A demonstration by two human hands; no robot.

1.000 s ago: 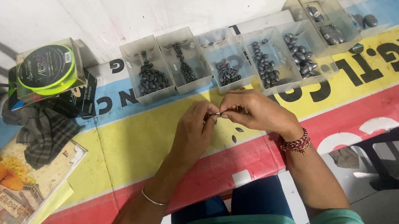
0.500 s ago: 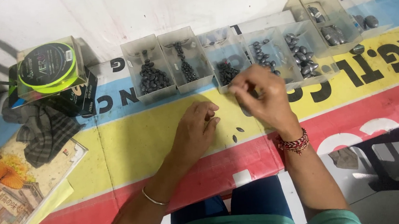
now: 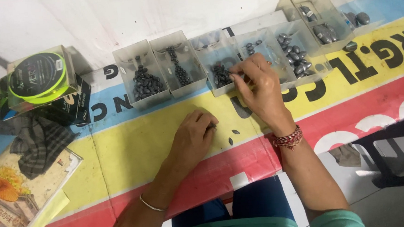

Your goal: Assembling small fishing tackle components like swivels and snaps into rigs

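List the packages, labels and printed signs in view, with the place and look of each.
Line spool: far left, round, black with a neon-green rim, on a dark box.
Banner: covers the table under both hands, blue, yellow and red bands, large black letters.
Picture book: lower left corner, flat, orange illustrated cover.

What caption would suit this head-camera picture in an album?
Right hand reaches into a clear tray of small dark sinkers while the left hand rests on the banner.

Left hand resting low, fingers curled loosely under. Right hand reaching forward, fingertips pinched together, wrist slightly bent, forearm angled inward.
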